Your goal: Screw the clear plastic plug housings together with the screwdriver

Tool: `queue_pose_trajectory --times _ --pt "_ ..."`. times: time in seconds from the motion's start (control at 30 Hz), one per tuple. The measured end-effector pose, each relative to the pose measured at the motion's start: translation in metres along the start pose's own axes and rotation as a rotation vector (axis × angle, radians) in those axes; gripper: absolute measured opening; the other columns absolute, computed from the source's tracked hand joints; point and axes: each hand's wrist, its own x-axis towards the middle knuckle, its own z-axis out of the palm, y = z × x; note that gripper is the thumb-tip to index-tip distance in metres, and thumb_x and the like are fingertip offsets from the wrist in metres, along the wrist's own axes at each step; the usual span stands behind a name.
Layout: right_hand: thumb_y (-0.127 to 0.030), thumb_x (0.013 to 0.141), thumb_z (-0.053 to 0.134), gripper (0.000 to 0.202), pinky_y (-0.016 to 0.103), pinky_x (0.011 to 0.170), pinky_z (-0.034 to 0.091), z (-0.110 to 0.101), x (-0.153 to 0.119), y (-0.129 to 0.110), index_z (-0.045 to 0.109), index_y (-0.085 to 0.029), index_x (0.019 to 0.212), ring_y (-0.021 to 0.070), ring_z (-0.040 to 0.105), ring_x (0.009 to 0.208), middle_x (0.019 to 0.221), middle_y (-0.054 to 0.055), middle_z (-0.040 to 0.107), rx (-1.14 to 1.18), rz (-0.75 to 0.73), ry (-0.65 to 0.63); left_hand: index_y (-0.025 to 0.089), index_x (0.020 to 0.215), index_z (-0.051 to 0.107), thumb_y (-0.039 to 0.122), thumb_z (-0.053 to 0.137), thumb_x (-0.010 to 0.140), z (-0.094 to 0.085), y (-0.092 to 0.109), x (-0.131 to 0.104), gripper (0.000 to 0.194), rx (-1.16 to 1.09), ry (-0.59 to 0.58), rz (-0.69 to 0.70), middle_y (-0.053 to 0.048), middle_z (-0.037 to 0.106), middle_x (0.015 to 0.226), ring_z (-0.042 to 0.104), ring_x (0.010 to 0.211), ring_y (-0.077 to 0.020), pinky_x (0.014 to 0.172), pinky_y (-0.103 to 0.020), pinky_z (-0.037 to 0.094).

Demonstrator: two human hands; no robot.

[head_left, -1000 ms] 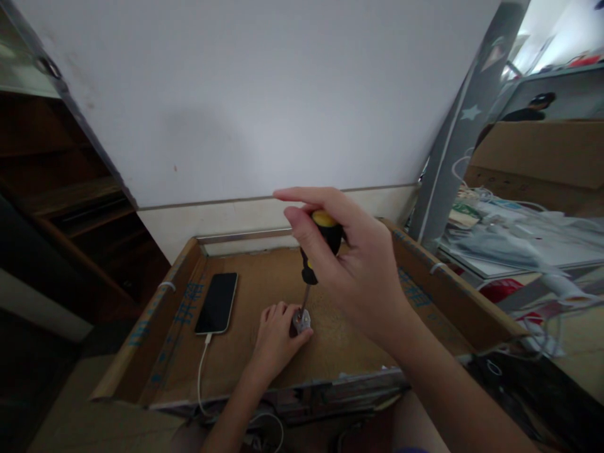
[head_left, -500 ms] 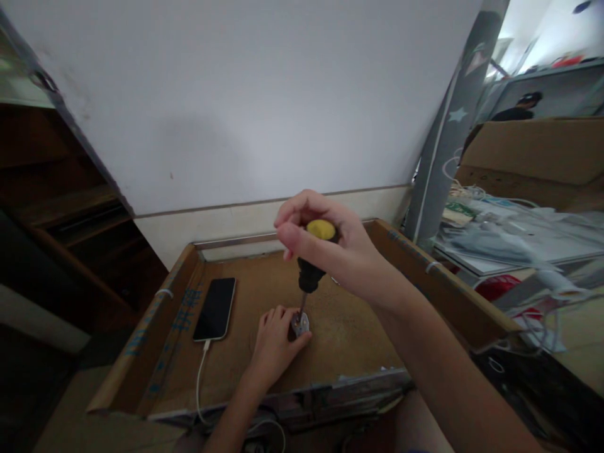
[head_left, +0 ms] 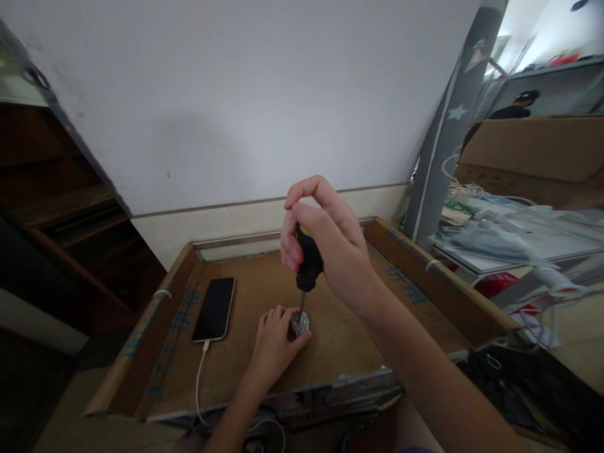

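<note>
My right hand (head_left: 328, 236) is closed round the black handle of a screwdriver (head_left: 309, 264), its thumb and fingers high on the grip near a yellow patch. The screwdriver stands almost upright, its shaft pointing down at a small pale grey part (head_left: 301, 323) with copper-coloured spots, perhaps a plug or socket piece. My left hand (head_left: 278, 340) lies on the cardboard and pinches that part between thumb and fingers. Where the tip meets the part is too small to make out clearly.
A cardboard tray (head_left: 340, 352) with raised sides forms the work surface. On its left lies a phone (head_left: 214, 309) with a white cable (head_left: 201, 377) plugged in. A wall rises behind. At right are a grey post (head_left: 436, 145), plastic bags, a carton (head_left: 533, 148) and a person (head_left: 516, 106) further off.
My right hand has turned and shifted its fingers on the screwdriver handle, covering most of the yellow top. The screwdriver now stands slightly more upright. My left hand and the part have stayed put.
</note>
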Motion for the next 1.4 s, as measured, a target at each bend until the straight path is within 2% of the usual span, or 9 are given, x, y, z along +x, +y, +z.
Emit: queue_pose_trajectory --times 0.07,0.17,0.27,0.37,0.5,0.57,0.7,0.9,1.4 --pt "-0.036 0.089 0.045 0.02 0.02 0.042 0.033 0.0 0.001 -0.001 0.038 -0.022 0.076 0.0064 0.039 0.042 0.049 -0.009 0.041 0.071 0.074 -0.032 0.021 0.111 0.056 0.039 0.056 0.081 -0.001 0.001 0.0 0.035 0.002 -0.007 -0.002 -0.006 0.06 0.105 0.052 0.101 -0.0245 0.092 -0.04 0.036" --pt "-0.045 0.079 0.06 0.034 0.022 0.052 0.036 0.003 -0.003 -0.003 0.044 -0.018 0.064 0.0067 0.043 0.053 0.056 -0.005 0.045 -0.325 -0.004 0.123 0.021 0.11 0.057 0.038 0.056 0.081 -0.001 0.002 -0.001 0.033 -0.005 0.016 0.005 -0.006 0.06 0.105 0.052 0.102 -0.0249 0.092 -0.04 0.036" --pt "-0.041 0.074 0.068 0.026 0.024 0.064 0.039 0.008 -0.018 -0.005 0.057 -0.018 0.078 0.009 0.047 0.068 0.071 -0.002 0.051 -0.662 -0.185 0.287 0.024 0.109 0.058 0.037 0.054 0.081 0.001 0.001 -0.003 0.031 -0.032 0.05 0.013 -0.005 0.06 0.105 0.053 0.103 -0.0258 0.092 -0.039 0.038" --pt "-0.037 0.078 0.065 0.029 0.023 0.067 0.043 0.011 -0.033 -0.007 0.052 -0.022 0.099 0.0089 0.052 0.073 0.082 -0.001 0.055 -0.494 -0.13 0.339 0.026 0.111 0.058 0.036 0.053 0.082 0.001 0.0 -0.003 0.032 -0.043 0.056 0.017 -0.005 0.061 0.104 0.053 0.104 -0.0267 0.092 -0.04 0.039" --pt "-0.041 0.083 0.057 0.026 0.021 0.06 0.044 0.012 -0.04 -0.008 0.047 -0.023 0.099 0.0088 0.054 0.07 0.08 -0.002 0.054 -0.138 0.094 0.242 0.026 0.113 0.058 0.037 0.053 0.081 0.0 0.0 -0.003 0.034 -0.036 0.047 0.013 -0.006 0.062 0.104 0.053 0.104 -0.0272 0.091 -0.039 0.04" --pt "-0.041 0.085 0.054 0.022 0.02 0.055 0.041 0.012 -0.041 -0.008 0.049 -0.023 0.097 0.0074 0.048 0.064 0.074 -0.003 0.05 -0.131 0.071 0.225 0.027 0.112 0.058 0.037 0.053 0.081 0.0 0.001 -0.002 0.033 -0.033 0.044 0.009 -0.006 0.062 0.104 0.053 0.104 -0.0268 0.091 -0.039 0.04" --pt "-0.041 0.087 0.051 0.02 0.02 0.053 0.037 0.009 -0.039 -0.005 0.049 -0.022 0.089 0.0069 0.04 0.059 0.07 -0.004 0.043 -0.155 -0.004 0.293 0.023 0.113 0.057 0.034 0.054 0.08 0.0 0.001 -0.001 0.035 -0.02 0.016 -0.009 -0.007 0.061 0.107 0.053 0.104 -0.0263 0.092 -0.041 0.038" --pt "-0.041 0.089 0.047 0.018 0.021 0.058 0.037 0.006 -0.042 -0.006 0.049 -0.023 0.09 0.0073 0.04 0.063 0.074 -0.003 0.044 -0.182 -0.021 0.301 0.021 0.114 0.056 0.033 0.054 0.08 0.001 0.0 0.0 0.036 -0.018 -0.006 -0.015 -0.009 0.057 0.115 0.051 0.107 -0.0257 0.093 -0.04 0.037" --pt "-0.042 0.089 0.048 0.019 0.022 0.055 0.035 0.003 -0.044 -0.01 0.05 -0.023 0.088 0.0075 0.039 0.06 0.071 -0.004 0.043 -0.17 -0.034 0.316 0.022 0.111 0.057 0.035 0.055 0.08 0.003 -0.001 -0.001 0.033 -0.013 0.016 0.006 -0.007 0.058 0.103 0.052 0.101 -0.0253 0.09 -0.04 0.038"
